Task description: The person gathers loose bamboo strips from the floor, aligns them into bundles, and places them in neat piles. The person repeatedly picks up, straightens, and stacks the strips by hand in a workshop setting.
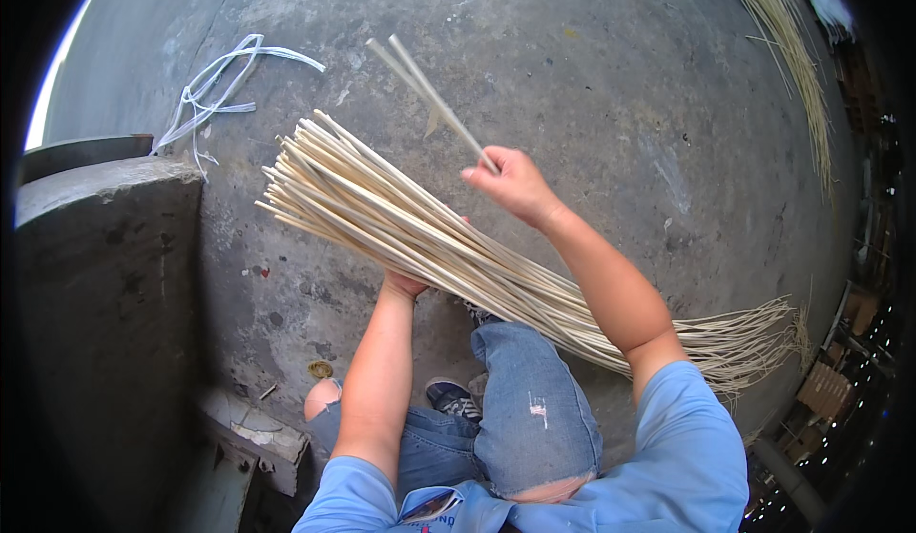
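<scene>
At the far left a dark concrete block [105, 275] rises beside the floor, and a loose tangle of white plastic strapping [215, 84] lies on the grey concrete floor [592, 75] just beyond it. The left hand [405, 283] reaches up under a thick bundle of pale cane strips [429, 242], which slants from upper left down to the right across the blue-jeaned knees [530, 399]; the hand props it from below, its fingers hidden behind the canes, so I cannot tell how tightly it holds. The right hand [513, 185] is clenched on two separate strips [425, 89], lifted clear above the bundle. To handle them well, it seems best to keep the bundle's ends level and steady while single strips move. More loose canes [797, 65] lie far right.
</scene>
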Demonstrator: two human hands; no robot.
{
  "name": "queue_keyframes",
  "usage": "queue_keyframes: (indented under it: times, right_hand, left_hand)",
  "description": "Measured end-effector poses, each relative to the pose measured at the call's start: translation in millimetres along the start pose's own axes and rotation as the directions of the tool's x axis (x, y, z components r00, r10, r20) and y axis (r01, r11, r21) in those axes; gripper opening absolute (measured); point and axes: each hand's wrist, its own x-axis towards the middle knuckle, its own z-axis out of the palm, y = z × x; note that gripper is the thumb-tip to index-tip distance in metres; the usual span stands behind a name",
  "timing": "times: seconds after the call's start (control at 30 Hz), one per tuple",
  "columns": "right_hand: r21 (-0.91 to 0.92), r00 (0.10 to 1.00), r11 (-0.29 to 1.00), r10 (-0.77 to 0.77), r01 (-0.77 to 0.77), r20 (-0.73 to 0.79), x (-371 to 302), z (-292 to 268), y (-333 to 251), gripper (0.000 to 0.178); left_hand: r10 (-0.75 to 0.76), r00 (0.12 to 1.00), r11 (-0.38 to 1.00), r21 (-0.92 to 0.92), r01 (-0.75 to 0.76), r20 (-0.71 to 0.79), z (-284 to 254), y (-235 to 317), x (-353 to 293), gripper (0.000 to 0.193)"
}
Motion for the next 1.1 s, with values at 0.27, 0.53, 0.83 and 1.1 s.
queue_keyframes:
  times: [0.27, 0.53, 0.83, 1.1]
  right_hand:
    - [0.008, 0.986, 0.999, -0.045, 0.045, 0.163, -16.7, 28.8, -0.4, 0.028]
    - [0.209, 0.974, 0.966, 0.11, -0.152, 0.2, -3.4, 6.7, -12.0, 0.018]
    - [0.023, 0.911, 0.996, 0.07, -0.087, 0.406, -3.5, 20.9, -19.6, 0.024]
    - [-0.019, 0.908, 0.999, 0.048, -0.044, 0.415, -5.5, 18.1, -17.2, 0.023]
  left_hand:
    - [0.074, 0.986, 0.995, 0.071, -0.064, -0.148, -2.9, 3.7, -3.5, 0.056]
    - [0.005, 0.997, 1.0, 0.01, -0.004, -0.074, 18.4, 0.0, -8.9, 0.056]
    - [0.057, 0.994, 0.998, 0.028, -0.054, -0.097, -4.2, 6.7, -5.3, 0.05]
    - [0.066, 0.988, 0.998, 0.033, -0.062, -0.137, -13.1, 7.1, -10.6, 0.057]
